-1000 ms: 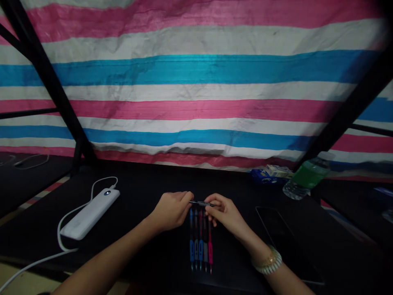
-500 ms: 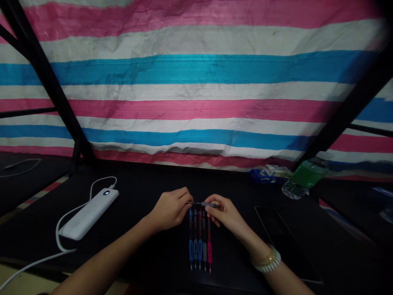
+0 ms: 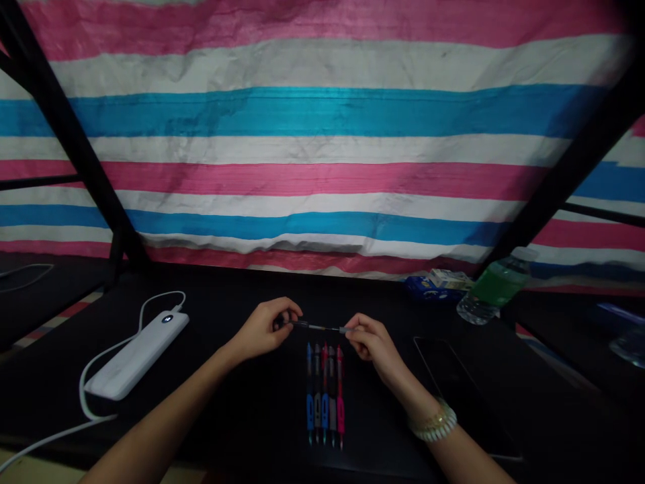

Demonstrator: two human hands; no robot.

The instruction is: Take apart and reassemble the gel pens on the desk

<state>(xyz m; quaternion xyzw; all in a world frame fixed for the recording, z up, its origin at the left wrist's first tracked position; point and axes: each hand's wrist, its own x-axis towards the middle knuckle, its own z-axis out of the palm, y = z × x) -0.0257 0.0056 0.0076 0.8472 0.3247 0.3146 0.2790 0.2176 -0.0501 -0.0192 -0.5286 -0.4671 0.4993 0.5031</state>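
Observation:
My left hand (image 3: 265, 329) is closed on a dark, clear pen barrel (image 3: 301, 324), held level above the black table. A thin refill (image 3: 320, 328) spans the gap between the hands. My right hand (image 3: 371, 339) pinches the grey grip section (image 3: 343, 330) of the same pen, mostly covered by the fingers. Just below, several click pens (image 3: 325, 409) lie side by side in a row, with blue, grey and pink grips and their tips pointing toward me.
On the left lies a white power bank (image 3: 138, 356) with its cable (image 3: 93, 373). A dark tablet or phone (image 3: 461, 390) is right of my right hand. Farther back stand a tilted bottle with a green label (image 3: 496, 286) and a blue packet (image 3: 428, 289). Black frame bars flank the table.
My hands have moved apart, the left one leftward, and the pen between them has separated into two sections with the refill exposed. The row of pens still lies on the table.

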